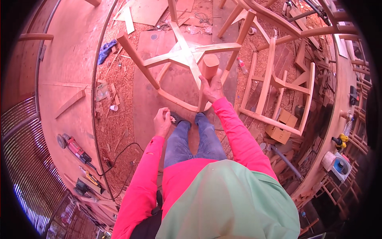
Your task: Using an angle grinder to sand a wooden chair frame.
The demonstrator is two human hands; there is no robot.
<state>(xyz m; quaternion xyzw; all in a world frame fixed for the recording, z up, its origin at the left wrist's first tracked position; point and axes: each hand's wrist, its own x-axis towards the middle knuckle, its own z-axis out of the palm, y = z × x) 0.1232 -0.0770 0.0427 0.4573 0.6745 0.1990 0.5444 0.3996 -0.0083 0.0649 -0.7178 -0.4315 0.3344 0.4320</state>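
In front of me stands a bare wooden chair frame (pixel 181 42), legs pointing up and joined by crossing braces. My right hand (pixel 213 86) is closed round its nearest leg (pixel 210 63), just below the leg's end. Closer to my body and left of that leg, my left hand (pixel 162 122) is held in the air with its fingers curled together. A small pale bit shows at those fingertips, too small to name. The left hand is apart from the frame.
More wooden chair frames (pixel 258 113) lie to the right. On the left bench (pixel 59 99) are a red angle grinder (pixel 75 148) and other tools. Sawdust and offcuts cover the floor beside a blue cloth (pixel 106 51), a white cup (pixel 114 108) and a cardboard box (pixel 280 133). A cord (pixel 119 155) trails at left.
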